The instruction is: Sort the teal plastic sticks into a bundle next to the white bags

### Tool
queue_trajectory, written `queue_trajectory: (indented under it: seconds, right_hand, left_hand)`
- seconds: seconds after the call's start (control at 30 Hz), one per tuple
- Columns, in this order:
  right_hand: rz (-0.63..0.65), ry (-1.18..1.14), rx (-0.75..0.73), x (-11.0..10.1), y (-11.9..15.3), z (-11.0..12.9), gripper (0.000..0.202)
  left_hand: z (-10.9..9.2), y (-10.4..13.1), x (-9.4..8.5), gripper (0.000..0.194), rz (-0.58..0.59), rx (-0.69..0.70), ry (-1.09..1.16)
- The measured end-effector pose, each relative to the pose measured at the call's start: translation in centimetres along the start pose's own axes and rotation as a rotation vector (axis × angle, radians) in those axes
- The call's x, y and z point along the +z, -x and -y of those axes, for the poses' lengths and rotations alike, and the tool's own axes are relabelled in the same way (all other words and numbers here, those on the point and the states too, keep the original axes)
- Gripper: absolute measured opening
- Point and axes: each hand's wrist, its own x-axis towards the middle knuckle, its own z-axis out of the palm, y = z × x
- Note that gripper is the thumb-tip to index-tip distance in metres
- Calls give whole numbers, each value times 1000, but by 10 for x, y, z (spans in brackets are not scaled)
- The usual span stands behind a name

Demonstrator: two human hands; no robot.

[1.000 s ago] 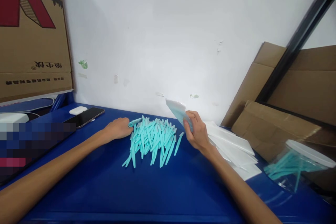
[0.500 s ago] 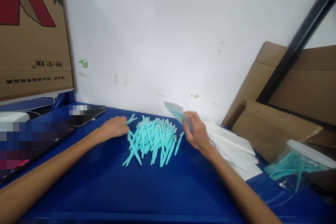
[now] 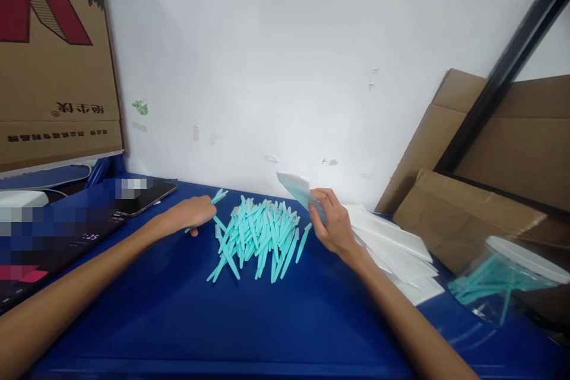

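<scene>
Left of the pile, my left hand (image 3: pixel 197 212) is closed around a few slim teal eyebrow razors (image 3: pixel 219 196). Their pale tips stick out past the fingers, and the thin end of one shows behind the palm. The loose pile of eyebrow razors (image 3: pixel 258 234) with whitish caps lies on the blue table (image 3: pixel 249 326). To the right of the pile, my right hand (image 3: pixel 332 222) pinches a translucent plastic bag (image 3: pixel 294 186) between thumb and fingers, raised above the table and tilted up to the left. What the bag contains, I cannot make out.
Flat white bags (image 3: pixel 392 243) lie stacked beside my right forearm. A clear jar (image 3: pixel 494 285) with a white lid and teal razors inside stands at the right. Cardboard (image 3: pixel 463 219) leans behind it. On the left are a phone (image 3: pixel 146 199), a dark screen (image 3: pixel 66 255) and a big carton (image 3: pixel 57 83).
My left hand has drawn slightly left, away from the pile, with razors in its grip. The right hand and its bag have hardly moved.
</scene>
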Motion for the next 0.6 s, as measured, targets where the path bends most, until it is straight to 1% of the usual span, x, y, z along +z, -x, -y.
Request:
queue_trajectory:
  seconds: [0.03, 0.13, 0.2, 0.27, 0.33, 0.4, 0.53, 0.6]
  right_hand:
    - [1, -1, -1, 0, 0, 0, 28]
    - [4, -1, -7, 1, 0, -1, 28]
    - [3, 1, -12, 1, 0, -1, 28]
    - [5, 3, -13, 1, 1, -1, 27]
    - [9, 6, -9, 1, 1, -1, 28]
    - [16, 10, -7, 1, 1, -1, 28]
    - [23, 14, -12, 2, 2, -1, 27]
    - [24, 12, -15, 3, 2, -1, 27]
  left_hand:
    - [-1, 1, 1, 17, 38, 11, 20]
    - [-1, 3, 1, 39, 157, 95, 52]
    - [2, 3, 0, 50, 236, 152, 54]
    - [6, 1, -3, 54, 290, 178, 46]
    - [11, -2, -5, 54, 298, 175, 45]
    - [15, -6, -7, 53, 235, 148, 11]
    - [18, -16, -2, 47, -32, 77, -137]
    - [16, -18, 2, 48, -130, 21, -156]
